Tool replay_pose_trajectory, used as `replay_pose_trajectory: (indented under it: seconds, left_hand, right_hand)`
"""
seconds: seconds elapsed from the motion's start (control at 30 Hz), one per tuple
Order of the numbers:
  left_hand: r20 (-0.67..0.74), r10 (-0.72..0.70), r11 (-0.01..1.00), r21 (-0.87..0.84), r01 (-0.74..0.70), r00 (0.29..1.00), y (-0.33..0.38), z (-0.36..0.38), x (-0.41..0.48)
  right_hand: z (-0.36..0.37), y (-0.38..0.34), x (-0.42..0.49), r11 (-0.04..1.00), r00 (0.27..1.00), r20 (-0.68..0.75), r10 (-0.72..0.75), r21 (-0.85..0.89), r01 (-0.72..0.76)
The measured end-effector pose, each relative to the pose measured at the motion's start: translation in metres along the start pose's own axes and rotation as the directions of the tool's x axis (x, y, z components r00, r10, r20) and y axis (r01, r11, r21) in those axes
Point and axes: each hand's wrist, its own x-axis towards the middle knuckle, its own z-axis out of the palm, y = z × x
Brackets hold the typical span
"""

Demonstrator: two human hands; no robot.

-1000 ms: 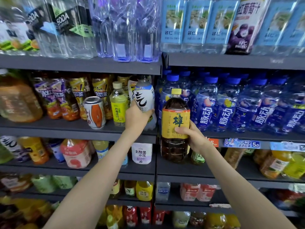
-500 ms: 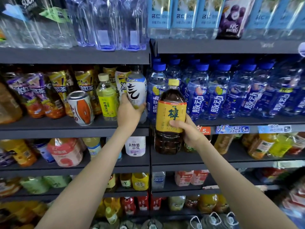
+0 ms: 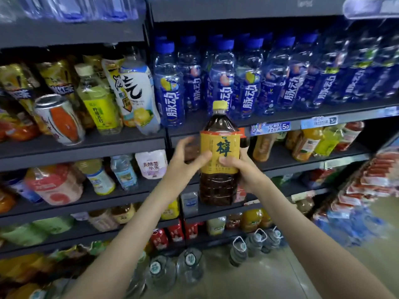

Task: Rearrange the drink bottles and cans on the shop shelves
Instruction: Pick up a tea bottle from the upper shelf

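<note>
I judge the step in hand to be moving the large tea bottle to a new slot; it hangs upright before the shelf of blue-capped bottles. The right hand grips its label; the left hand, fingers spread, lays a thumb there (no firm grasp). The next move needs a tall gap. Bottle: dark, full, yellow-capped.

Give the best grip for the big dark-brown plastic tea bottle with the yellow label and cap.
Grip the big dark-brown plastic tea bottle at its yellow label band, coming from the sides. It is upright, wide and straight-walled there, tapering above. The right hand wraps that band from the right; the left hand touches it opposite.
</note>
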Motion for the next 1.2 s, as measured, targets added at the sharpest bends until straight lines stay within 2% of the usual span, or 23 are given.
replay_pose_trajectory:
  seconds: [0.03,0.1,0.2,0.3,0.37,0.47,0.57,0.63,0.73,0.87,0.93,1.0,1.1,1.2]
  left_hand:
    - [0.136,-0.081,0.997,0.012,0.08,0.987,-0.006,0.014,-0.006]
    - [0.231,-0.183,0.983,0.067,0.172,0.955,-0.018,0.038,-0.01]
    - [0.206,-0.243,0.962,0.178,0.208,0.948,-0.021,0.075,-0.01]
    - [0.166,-0.238,0.951,0.24,0.195,0.957,-0.019,0.128,-0.017]
    - [0.09,-0.213,0.944,0.276,0.181,0.973,-0.02,0.166,-0.021]
    - [-0.048,-0.188,0.913,0.359,0.193,0.981,-0.026,0.213,-0.022]
    - [-0.11,-0.182,0.875,0.434,0.212,0.977,-0.034,0.248,-0.018]
    - [-0.117,-0.125,0.845,0.507,0.167,0.985,-0.042,0.267,-0.012]
    - [-0.092,-0.026,0.788,0.611,0.077,0.995,-0.057,0.287,0.006]
    - [0.041,0.051,0.855,0.515,-0.065,0.998,-0.073,0.292,0.047]
    - [0.078,0.147,0.846,0.506,-0.166,0.986,-0.082,0.287,0.07]
    - [-0.031,0.236,0.838,0.513,-0.187,0.971,-0.097,0.278,0.091]
    - [-0.333,0.312,0.792,0.609,-0.05,0.89,-0.129,0.264,0.118]
    - [-0.446,0.397,0.699,0.713,0.05,0.802,-0.147,0.258,0.145]
  right_hand:
    - [-0.006,0.004,-0.007,1.0,1.0,0.005,0.01,0.012,-0.01]
    - [-0.023,0.01,-0.021,0.998,0.999,0.015,0.043,0.033,-0.044]
    - [-0.059,0.014,-0.045,0.997,0.996,0.046,0.08,0.017,-0.081]
    - [-0.107,0.016,-0.07,0.99,0.989,0.053,0.138,-0.027,-0.137]
    - [-0.138,0.015,-0.086,0.978,0.981,0.061,0.182,-0.112,-0.174]
    - [-0.172,0.012,-0.105,0.938,0.985,-0.071,0.159,-0.299,-0.173]
    - [-0.187,0.019,-0.111,0.919,0.972,-0.229,0.053,-0.37,-0.137]
    - [-0.19,0.029,-0.107,0.917,0.952,-0.305,0.006,-0.378,-0.126]
    - [-0.202,0.047,-0.089,0.94,0.881,-0.471,-0.039,-0.317,-0.128]
    - [-0.241,0.079,-0.055,0.972,0.83,-0.541,-0.136,-0.235,0.006]
    - [-0.258,0.088,-0.039,0.97,0.802,-0.563,-0.199,-0.23,0.079]
    - [-0.275,0.099,-0.024,0.956,0.774,-0.572,-0.27,-0.253,0.146]
    - [-0.295,0.114,-0.003,0.939,0.749,-0.57,-0.337,-0.257,0.227]
    - [-0.302,0.122,0.013,0.917,0.736,-0.549,-0.397,-0.273,0.291]
